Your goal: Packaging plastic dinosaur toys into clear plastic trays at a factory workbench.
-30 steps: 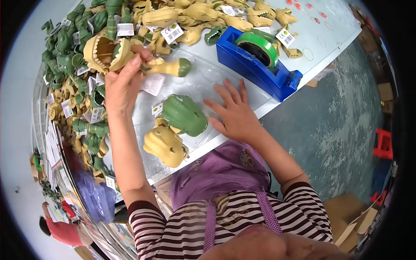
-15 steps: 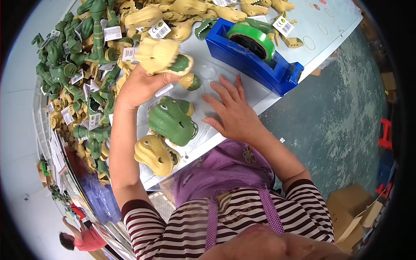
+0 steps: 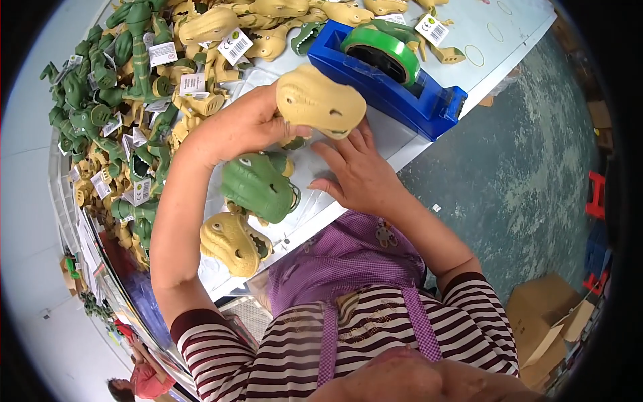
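My left hand is wrapped round a tan toy dinosaur, whose big head faces right above the table. That head partly covers the fingertips of my right hand, which rests on the clear plastic with its fingers spread. Whether those covered fingertips touch the toy, I cannot tell. Below my left wrist stands a green toy dinosaur. Closer to the table's front edge is another tan toy dinosaur with its mouth open.
A blue tape dispenser with a green-cored roll stands beyond my right hand. Tagged green and tan toy dinosaurs are heaped along the left and far side. At the lower right is an open cardboard box; another person is at the lower left.
My left hand has carried the tan dinosaur to the right, over towards my right hand, and its head has turned. My right hand has stayed nearly in place.
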A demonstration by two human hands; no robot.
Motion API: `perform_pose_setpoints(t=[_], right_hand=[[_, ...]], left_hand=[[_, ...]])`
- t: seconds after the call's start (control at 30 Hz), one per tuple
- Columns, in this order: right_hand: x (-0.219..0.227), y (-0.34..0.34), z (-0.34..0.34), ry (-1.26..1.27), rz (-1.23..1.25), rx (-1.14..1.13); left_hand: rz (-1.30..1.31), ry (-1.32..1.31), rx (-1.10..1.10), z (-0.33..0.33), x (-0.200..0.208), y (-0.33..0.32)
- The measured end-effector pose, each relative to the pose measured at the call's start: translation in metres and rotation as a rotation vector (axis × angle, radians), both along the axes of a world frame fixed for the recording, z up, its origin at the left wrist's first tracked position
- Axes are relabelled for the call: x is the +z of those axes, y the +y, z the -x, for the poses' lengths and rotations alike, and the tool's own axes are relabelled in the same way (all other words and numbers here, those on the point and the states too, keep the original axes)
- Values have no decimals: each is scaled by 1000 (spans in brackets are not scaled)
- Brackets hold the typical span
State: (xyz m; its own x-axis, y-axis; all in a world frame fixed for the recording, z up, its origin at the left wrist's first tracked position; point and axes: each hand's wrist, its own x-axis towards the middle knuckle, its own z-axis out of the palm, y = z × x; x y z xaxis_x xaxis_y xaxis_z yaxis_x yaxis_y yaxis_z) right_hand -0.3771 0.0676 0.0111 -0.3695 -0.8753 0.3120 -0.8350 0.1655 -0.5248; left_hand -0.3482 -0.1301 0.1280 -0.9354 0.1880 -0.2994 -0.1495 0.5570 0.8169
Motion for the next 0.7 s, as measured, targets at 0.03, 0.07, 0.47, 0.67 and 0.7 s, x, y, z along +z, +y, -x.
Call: perform_pose_setpoints(t=[0.03, 0.07, 0.47, 0.67, 0.7], right_hand=[[0, -1, 0, -4, 16, -3], [0, -1, 0, -7, 33, -7], [0, 0, 2, -34, 86, -23], [-1, 0, 1, 5, 18, 14], [-3, -1, 1, -5, 12, 15]], left_hand=[[-2, -2, -2, 0, 2, 0], [8, -13, -13, 0, 5, 1], [169, 219, -190, -9, -13, 5], [78, 304, 40, -19, -28, 16], [-43, 281, 116, -20, -28, 16]])
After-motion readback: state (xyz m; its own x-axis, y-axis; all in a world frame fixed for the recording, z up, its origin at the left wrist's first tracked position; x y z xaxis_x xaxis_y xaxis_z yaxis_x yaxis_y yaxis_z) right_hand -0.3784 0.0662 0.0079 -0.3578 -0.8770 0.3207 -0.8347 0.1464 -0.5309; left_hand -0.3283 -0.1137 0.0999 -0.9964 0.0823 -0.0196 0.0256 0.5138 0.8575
